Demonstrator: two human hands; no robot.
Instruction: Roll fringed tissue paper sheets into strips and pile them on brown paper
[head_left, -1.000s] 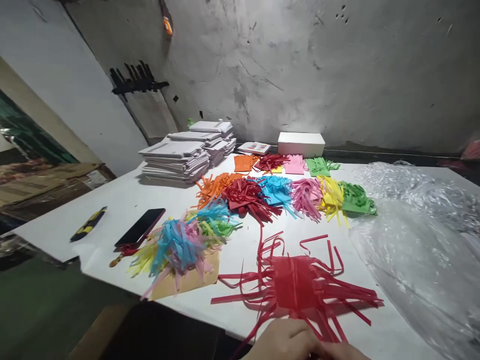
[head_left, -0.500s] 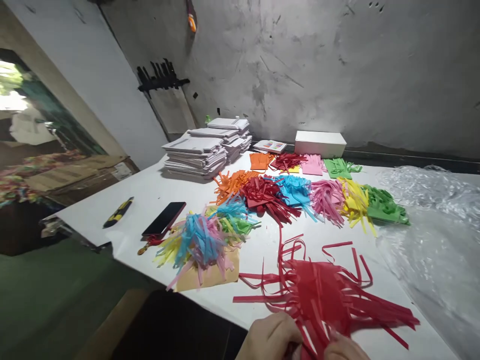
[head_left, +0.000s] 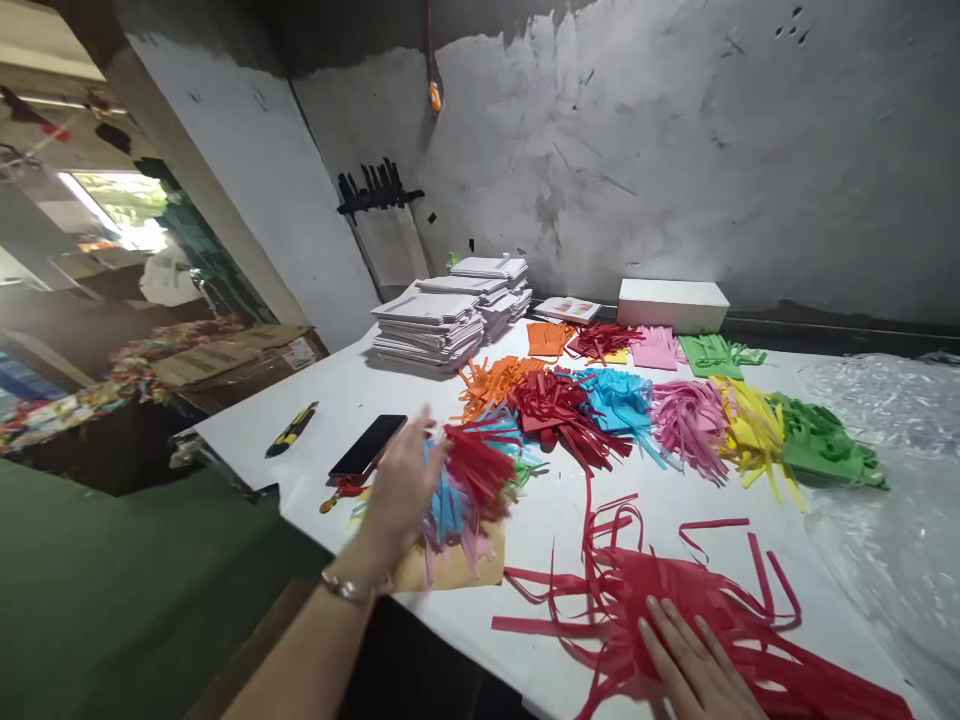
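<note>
Left hand [head_left: 401, 480] has left the red strips at the near edge and now reaches out over the mixed tassel pile [head_left: 457, 495], blurred, fingers spread, a bunch of red strips [head_left: 480, 465] at its fingertips; can't tell if it grips them. Right hand [head_left: 694, 665] has gone flat, palm down, fingers extended, pressing on the cut red paper sheet [head_left: 675, 590] at the near table edge

White table [head_left: 337, 390] carries everything. Clear plastic sheeting [head_left: 892, 520] covers its right side. Row of fringed paper piles [head_left: 675, 420] runs across the middle: orange, red, blue, pink, yellow, green. Stacks of white booklets [head_left: 435, 320] at far left, white box [head_left: 671, 303] against the wall. Tan card [head_left: 457, 565] lies under the mixed pile. Black phone [head_left: 367, 445] just left of the left hand, yellow-black knife [head_left: 291, 428] further left
</note>
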